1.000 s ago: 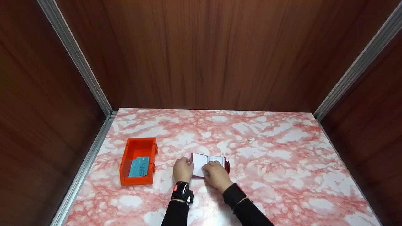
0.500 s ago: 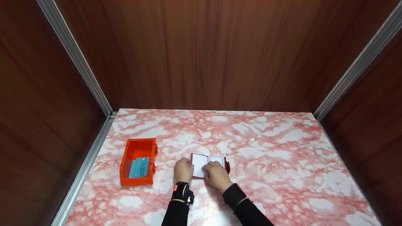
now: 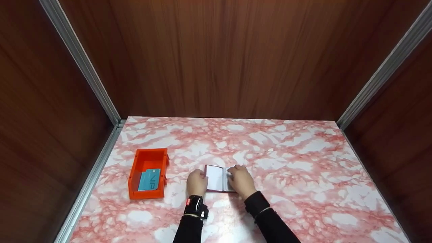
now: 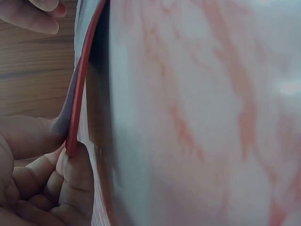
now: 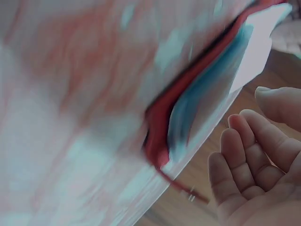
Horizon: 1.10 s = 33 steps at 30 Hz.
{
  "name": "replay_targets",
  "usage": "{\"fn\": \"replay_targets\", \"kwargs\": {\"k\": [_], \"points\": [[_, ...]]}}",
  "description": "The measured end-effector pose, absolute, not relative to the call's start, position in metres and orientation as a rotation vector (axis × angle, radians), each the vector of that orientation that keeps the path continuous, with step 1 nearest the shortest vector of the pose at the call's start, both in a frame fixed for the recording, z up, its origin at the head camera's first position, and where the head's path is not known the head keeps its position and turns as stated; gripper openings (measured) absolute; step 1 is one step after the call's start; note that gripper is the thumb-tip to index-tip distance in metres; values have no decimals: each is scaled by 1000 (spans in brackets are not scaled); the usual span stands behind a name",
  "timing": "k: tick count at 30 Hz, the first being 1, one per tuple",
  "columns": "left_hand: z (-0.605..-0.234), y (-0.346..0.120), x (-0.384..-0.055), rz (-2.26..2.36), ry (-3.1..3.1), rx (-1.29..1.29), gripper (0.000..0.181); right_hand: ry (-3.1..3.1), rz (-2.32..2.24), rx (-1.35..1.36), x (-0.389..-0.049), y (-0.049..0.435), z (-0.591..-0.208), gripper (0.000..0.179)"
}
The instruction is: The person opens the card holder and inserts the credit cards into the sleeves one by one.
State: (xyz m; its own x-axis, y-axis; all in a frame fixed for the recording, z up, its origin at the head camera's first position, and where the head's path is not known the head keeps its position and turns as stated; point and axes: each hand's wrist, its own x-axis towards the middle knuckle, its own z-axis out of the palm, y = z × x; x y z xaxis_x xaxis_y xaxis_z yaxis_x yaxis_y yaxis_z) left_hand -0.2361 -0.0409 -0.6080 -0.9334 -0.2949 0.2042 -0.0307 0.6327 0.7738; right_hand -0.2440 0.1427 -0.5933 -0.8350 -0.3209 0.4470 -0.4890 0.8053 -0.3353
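A small red card holder (image 3: 214,178) with clear sleeves lies spread on the table, a white page showing on its left half. My left hand (image 3: 197,182) pinches the left edge of the cover between thumb and fingers; the left wrist view shows the red edge (image 4: 81,89) between them. My right hand (image 3: 242,180) is over the right half, hiding most of it. In the right wrist view the right fingers (image 5: 230,169) are loosely bent, thumb apart, nothing between them. Beside them are the stacked sleeves (image 5: 197,99) and a thin red strap (image 5: 181,186) with a snap.
To the left stands an orange bin (image 3: 146,194) with blue cards (image 3: 149,180) in it, one printed VIP. The table (image 3: 287,155) has a red-and-white marbled top. Brown wood-look panels (image 3: 216,60) with metal corner rails enclose it at the back and both sides.
My right hand has moved right, from the middle of the card holder to over its right half, uncovering the fold and more of the white page. The left hand stays at the left edge.
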Motion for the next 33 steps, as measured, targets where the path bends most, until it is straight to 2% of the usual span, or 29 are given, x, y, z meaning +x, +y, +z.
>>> {"fn": "replay_targets", "kwargs": {"k": [13, 33], "points": [[-608, -41, -236, -1210, -2543, 258, 10, -2665, 617, 476, -256, 167, -593, 15], [-610, -41, -235, -1214, -2537, 251, 10, -2663, 512, 499, -256, 168, -602, 8]]}}
